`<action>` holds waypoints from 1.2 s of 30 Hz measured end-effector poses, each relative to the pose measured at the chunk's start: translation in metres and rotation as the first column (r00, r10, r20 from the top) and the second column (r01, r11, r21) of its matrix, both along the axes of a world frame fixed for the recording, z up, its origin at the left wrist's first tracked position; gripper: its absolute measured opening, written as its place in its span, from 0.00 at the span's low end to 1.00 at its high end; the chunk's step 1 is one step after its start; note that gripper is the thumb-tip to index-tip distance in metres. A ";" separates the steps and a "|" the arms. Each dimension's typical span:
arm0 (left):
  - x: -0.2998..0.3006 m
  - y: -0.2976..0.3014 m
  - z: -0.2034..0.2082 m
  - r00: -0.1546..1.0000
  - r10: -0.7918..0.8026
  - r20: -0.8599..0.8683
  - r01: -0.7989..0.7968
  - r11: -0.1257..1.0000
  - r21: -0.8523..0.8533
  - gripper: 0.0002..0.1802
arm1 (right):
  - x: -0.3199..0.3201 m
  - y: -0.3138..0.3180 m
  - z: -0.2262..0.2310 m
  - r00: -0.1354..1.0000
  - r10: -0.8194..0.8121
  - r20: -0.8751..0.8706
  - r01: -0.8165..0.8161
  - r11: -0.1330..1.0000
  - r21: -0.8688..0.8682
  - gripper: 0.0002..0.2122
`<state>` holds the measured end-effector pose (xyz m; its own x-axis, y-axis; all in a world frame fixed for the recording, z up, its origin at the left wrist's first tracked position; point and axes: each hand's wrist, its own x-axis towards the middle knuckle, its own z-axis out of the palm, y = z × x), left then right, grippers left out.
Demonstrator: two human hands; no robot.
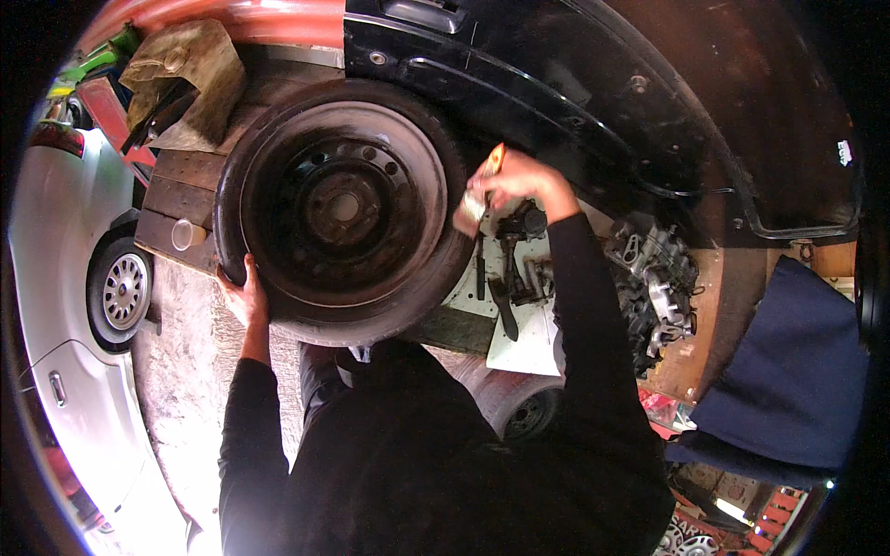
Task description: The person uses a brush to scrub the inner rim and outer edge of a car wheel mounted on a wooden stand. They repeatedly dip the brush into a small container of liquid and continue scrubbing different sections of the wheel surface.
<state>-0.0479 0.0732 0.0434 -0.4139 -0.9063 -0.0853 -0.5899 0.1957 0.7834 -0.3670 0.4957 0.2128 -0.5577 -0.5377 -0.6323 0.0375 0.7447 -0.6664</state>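
A black car wheel with a steel rim [341,208] stands upright in front of me, its tyre resting against my lap. My left hand [244,292] grips the tyre's lower left edge. At the tyre's right edge, my right hand [515,184] is closed on a small tool with an orange handle [491,165] and a pale, blurred tip. Both arms wear black sleeves.
A black car body panel [593,102] arches over the upper right. A white board with dark tools [515,278] and a pile of metal engine parts [654,287] lie right of the wheel. A silver car [83,278] stands at left, wooden planks [181,199] behind, a blue cloth [788,371] at right.
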 end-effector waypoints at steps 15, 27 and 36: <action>0.003 0.000 0.006 1.000 0.020 0.007 -0.020 1.000 -0.006 0.56 | 0.051 0.009 0.009 0.984 -0.120 -0.133 0.128 0.991 0.051 0.10; 0.000 0.004 0.013 1.000 -0.004 -0.012 0.005 0.999 0.040 0.56 | -0.061 -0.056 0.012 0.919 -0.151 -0.365 0.143 0.988 -0.048 0.09; -0.001 0.006 0.009 0.999 -0.014 -0.051 0.014 1.000 0.004 0.56 | -0.044 -0.054 -0.034 0.750 -0.405 -0.524 0.161 0.879 -0.450 0.10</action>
